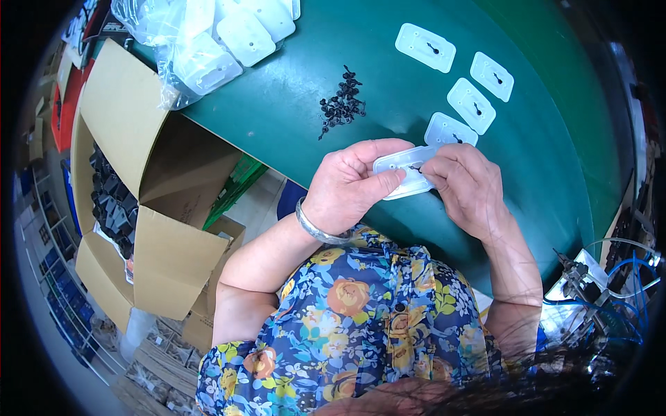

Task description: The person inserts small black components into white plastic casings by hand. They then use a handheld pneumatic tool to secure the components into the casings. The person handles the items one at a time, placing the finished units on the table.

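My left hand [354, 177] grips a white plastic plate [399, 161] with rounded corners, thumb on its face and fingers behind. At the plate's right end, the fingers of my right hand [468, 184] are pinched around a small black part [416, 168], mostly hidden by the fingertips. Just beyond my hands lies a similar white plate [444, 126] with a black piece in it. More such plates, among them one [472, 104] and a far one [424, 47], carry black pieces too. A loose heap of small black parts [342, 102] lies on the green table, left of these plates.
A clear plastic bag [170, 52] of white plates lies at the table's far left. Beside the green table [277, 104] stands an opened cardboard box [173, 256] with dark parts inside. At the right is a metal device [583, 277] with blue tubes [635, 305].
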Demonstrator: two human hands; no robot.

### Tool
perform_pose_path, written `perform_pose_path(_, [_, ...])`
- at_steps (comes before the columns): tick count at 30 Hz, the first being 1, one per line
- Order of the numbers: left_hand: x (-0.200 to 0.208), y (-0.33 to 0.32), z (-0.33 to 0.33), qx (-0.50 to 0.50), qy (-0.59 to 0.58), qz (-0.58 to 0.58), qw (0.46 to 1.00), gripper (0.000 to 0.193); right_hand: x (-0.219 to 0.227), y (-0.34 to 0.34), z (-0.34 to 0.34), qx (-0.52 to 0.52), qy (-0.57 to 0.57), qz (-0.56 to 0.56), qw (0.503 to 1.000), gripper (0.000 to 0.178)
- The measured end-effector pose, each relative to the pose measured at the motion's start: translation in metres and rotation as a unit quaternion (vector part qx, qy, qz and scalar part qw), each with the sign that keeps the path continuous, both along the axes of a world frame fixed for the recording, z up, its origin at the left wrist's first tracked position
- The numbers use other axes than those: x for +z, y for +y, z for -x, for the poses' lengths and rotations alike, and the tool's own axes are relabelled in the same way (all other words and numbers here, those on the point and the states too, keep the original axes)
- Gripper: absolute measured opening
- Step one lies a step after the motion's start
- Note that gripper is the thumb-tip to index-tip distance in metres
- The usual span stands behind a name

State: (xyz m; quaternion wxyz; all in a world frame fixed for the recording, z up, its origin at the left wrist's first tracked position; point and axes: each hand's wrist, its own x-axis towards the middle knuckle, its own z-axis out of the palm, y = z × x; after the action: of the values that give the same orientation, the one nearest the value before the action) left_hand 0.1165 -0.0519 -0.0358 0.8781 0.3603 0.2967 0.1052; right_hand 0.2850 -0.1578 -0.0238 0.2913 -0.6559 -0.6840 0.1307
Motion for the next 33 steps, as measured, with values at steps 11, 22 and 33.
perform_pose_path(11, [-0.004,-0.006,-0.001,-0.017,0.011,-0.063,0.998,0.033,0.004,-0.002,-0.001,0.027,-0.04,0.035,0.998,0.021])
perform_pose_path(22, [0.008,0.002,-0.007,-0.025,0.077,-0.27,0.959,0.028,-0.003,-0.002,0.013,-0.044,0.088,-0.015,0.995,0.057])
perform_pose_path(33, [0.022,0.123,-0.022,0.078,0.209,-0.817,0.532,0.031,-0.02,0.048,-0.005,-0.161,-0.109,0.03,0.98,0.056])
